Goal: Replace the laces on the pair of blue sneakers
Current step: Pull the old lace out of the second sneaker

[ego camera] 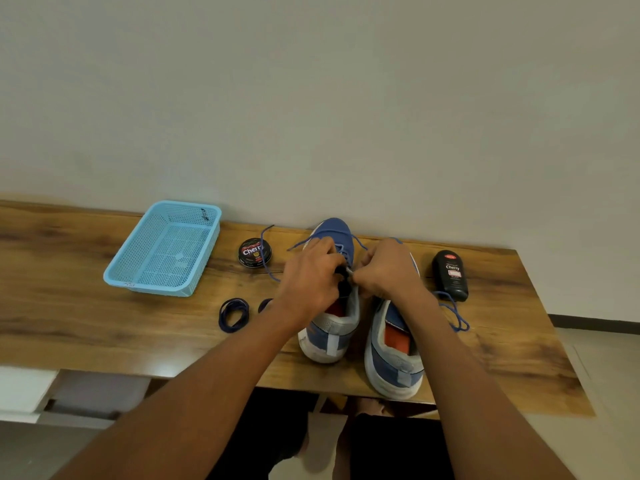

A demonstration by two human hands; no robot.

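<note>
Nearest, two blue sneakers stand heels-out on the wooden table [104, 327]: the right sneaker [391, 355] and the left sneaker [329, 327]. Over the left one, the left hand [311, 275] and right hand [388, 268] pinch its blue lace [266, 261]. Coiled dark laces [233, 315] lie left. Beyond, a tin [255, 252] and a black bottle [450, 275] both read "Cherry"; a blue basket [194, 291] sits far left.

Soft, even indoor light fills the frame, moderately bright, with no hard shadows. The wall [311, 98] shades darker toward the upper left. A faint sheen lies on the bench [69, 306] near its front edge. Wide-angle distortion bows the bench's edges and stretches the forearms at the bottom. The hands [311, 275] and lower corners look slightly blurred; the centre is sharper.
</note>
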